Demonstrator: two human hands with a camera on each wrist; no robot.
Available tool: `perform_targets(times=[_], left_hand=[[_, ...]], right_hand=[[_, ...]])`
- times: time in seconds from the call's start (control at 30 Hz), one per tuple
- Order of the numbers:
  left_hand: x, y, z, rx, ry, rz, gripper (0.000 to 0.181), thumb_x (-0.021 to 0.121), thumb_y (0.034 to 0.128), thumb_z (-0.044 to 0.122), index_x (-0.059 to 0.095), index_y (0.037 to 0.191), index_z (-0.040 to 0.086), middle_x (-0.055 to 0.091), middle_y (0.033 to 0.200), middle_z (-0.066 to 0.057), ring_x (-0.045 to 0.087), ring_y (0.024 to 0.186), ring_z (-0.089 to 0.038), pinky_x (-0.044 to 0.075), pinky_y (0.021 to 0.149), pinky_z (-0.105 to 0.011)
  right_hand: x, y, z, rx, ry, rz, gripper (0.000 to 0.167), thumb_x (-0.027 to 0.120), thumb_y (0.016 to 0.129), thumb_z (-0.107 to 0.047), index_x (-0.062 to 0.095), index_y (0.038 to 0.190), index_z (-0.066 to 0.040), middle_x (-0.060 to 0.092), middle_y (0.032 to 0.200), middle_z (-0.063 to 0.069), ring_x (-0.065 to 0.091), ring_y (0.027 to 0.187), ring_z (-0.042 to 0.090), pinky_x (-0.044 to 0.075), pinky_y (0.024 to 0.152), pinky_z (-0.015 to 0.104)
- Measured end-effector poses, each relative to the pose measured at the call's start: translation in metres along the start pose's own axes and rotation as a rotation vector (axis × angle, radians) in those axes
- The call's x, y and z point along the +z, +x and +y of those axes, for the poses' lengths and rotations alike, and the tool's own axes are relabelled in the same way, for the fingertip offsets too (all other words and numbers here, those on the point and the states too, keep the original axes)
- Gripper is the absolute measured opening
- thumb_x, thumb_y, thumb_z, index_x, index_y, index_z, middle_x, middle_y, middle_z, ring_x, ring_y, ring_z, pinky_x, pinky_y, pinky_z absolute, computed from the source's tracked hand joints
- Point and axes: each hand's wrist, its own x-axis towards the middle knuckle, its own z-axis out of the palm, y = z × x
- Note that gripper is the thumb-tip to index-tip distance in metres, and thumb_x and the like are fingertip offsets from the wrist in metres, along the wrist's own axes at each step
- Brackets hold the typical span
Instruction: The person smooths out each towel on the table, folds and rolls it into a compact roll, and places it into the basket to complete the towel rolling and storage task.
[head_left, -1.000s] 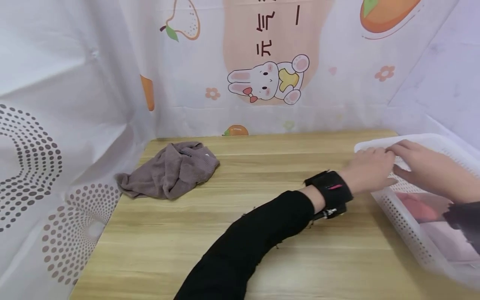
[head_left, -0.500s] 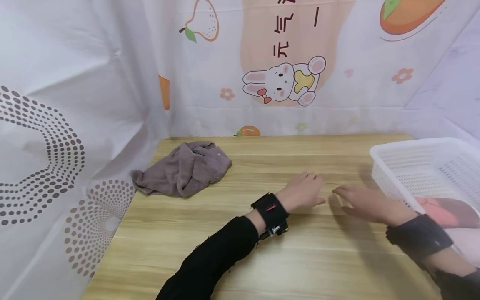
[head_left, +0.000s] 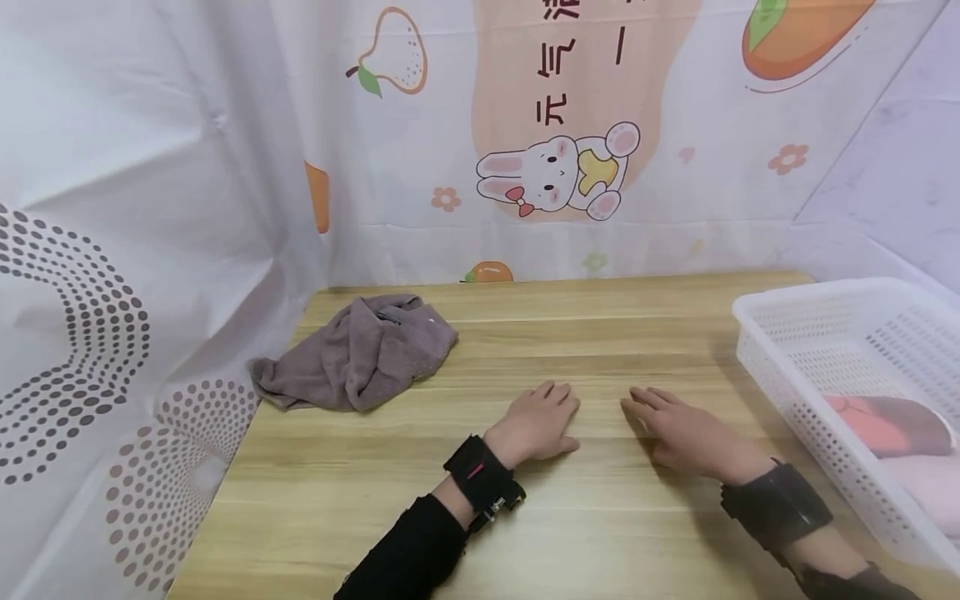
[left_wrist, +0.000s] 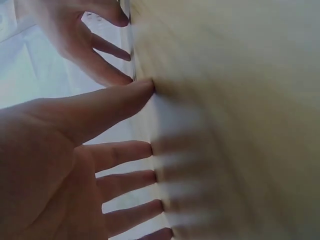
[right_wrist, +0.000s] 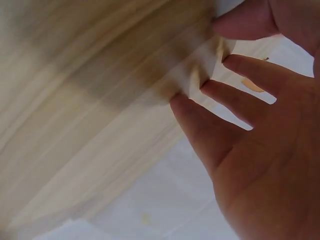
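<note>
My left hand (head_left: 534, 423) rests on the wooden table (head_left: 555, 333) with its fingers spread and its fingertips touching the wood, as the left wrist view shows. To its right, my right hand (head_left: 686, 432) lies low over the table with its fingers extended; in the right wrist view the fingertips (right_wrist: 181, 102) meet the surface. Neither hand holds anything. A crumpled brown-grey cloth (head_left: 367, 354) lies at the back left, apart from the left hand. On the right stands a white perforated plastic basket (head_left: 787, 375), holding a folded pink and grey cloth item (head_left: 892, 425) and a paler pink one (head_left: 930, 487).
Behind the table hangs a white printed curtain (head_left: 405, 192) with a rabbit and fruit. Another white sheet (head_left: 150, 250) with dotted patterns closes off the left side. The basket's near wall is close to the right forearm.
Both hands have come away from the basket's far left corner, moving left and toward me onto the table. They now lie apart. The brown-grey cloth stays in place on the table.
</note>
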Motion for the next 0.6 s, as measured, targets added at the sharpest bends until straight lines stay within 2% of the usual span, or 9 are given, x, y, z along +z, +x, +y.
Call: perform_targets(times=[0.2,0.4,0.5,0.6], left_hand=[[-0.003,-0.019,-0.028,-0.008,-0.010,0.019,0.056,0.060,0.0969,0.047,0.051,0.143,0.017,0.044,0.153,-0.002,0.039,0.143,-0.022,0.035,0.115,-0.031],[-0.019,-0.038,-0.056,-0.114,-0.082,-0.062,0.047,0.062,0.0969,0.037,0.056,0.136,0.011,0.052,0.145,-0.003,0.051,0.133,-0.021,0.045,0.105,-0.033],[-0.026,-0.044,-0.073,-0.163,-0.146,-0.098,0.039,0.064,0.0955,0.036,0.063,0.125,0.010,0.060,0.133,-0.003,0.059,0.119,-0.020,0.050,0.095,-0.033],[-0.031,-0.048,-0.092,-0.195,-0.205,-0.127,0.029,0.065,0.0947,0.035,0.067,0.110,0.011,0.065,0.114,-0.002,0.062,0.098,-0.017,0.051,0.082,-0.032]], right_hand=[[0.004,0.025,-0.014,-0.055,-0.047,0.020,0.065,0.073,0.074,-0.002,0.054,0.136,0.005,0.050,0.141,0.030,0.049,0.127,0.049,0.048,0.096,0.057],[0.011,0.061,-0.037,-0.137,-0.058,0.061,0.049,0.069,0.084,-0.002,0.058,0.131,0.006,0.054,0.136,0.031,0.053,0.124,0.047,0.048,0.097,0.055],[0.016,0.084,-0.050,-0.190,-0.071,0.073,0.041,0.065,0.090,-0.001,0.059,0.130,0.007,0.055,0.135,0.030,0.055,0.124,0.045,0.049,0.098,0.052],[0.019,0.109,-0.065,-0.226,-0.083,0.062,0.037,0.059,0.094,0.001,0.059,0.130,0.007,0.055,0.136,0.029,0.055,0.125,0.042,0.048,0.100,0.050]])
